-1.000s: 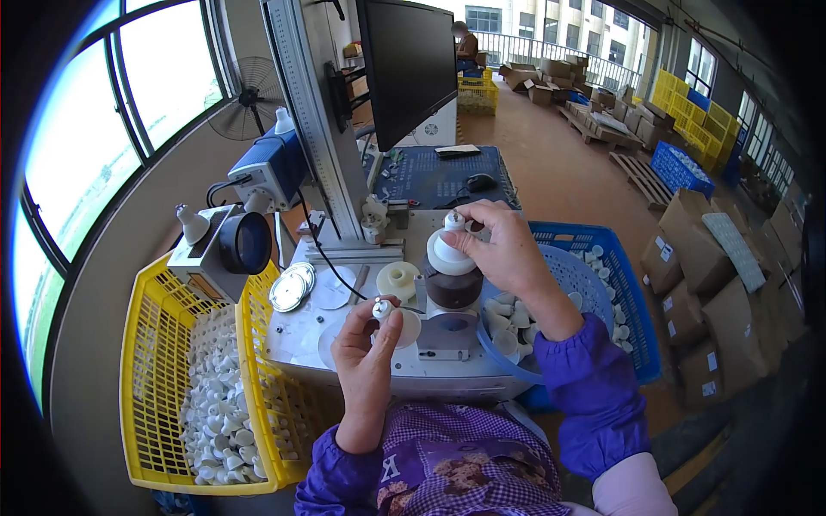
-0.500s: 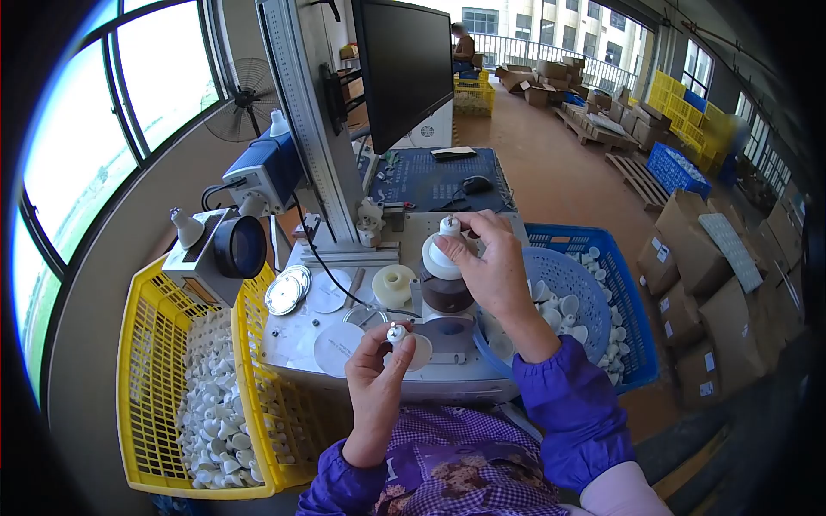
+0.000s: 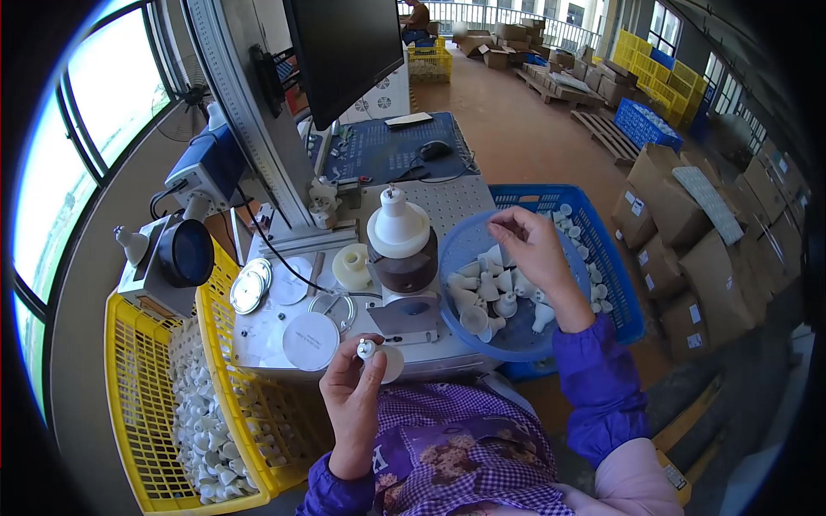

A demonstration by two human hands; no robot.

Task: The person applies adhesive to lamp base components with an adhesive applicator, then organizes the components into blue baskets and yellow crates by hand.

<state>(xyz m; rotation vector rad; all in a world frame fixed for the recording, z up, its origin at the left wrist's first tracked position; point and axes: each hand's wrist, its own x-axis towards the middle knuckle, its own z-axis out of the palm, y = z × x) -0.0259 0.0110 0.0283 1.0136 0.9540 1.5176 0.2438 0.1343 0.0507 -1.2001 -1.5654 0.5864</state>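
My left hand (image 3: 351,396) pinches a white bulb housing (image 3: 367,348), its pronged end up, in front of the bench edge. Over the light-blue basin (image 3: 527,342) hangs my right hand (image 3: 532,249), fingers loosely bent and apart, with nothing seen in them. Several white bulb housings (image 3: 486,288) lie in the basin below it. Another bulb housing (image 3: 394,206) stands upright, prongs up, in a white ring-shaped holder (image 3: 399,236) on a dark cylindrical fixture (image 3: 403,272), left of my right hand.
A yellow crate (image 3: 225,353) full of white housings stands at left, beside a lens unit (image 3: 185,249). A monitor (image 3: 344,60) overhangs the bench. Round discs (image 3: 311,340) lie on the bench; a blue crate (image 3: 635,314) sits under the basin. A person (image 3: 417,21) sits far back.
My right hand has let go of the bulb housing on the fixture and moved right, over the basin. My left hand still holds its housing. The view has shifted right.
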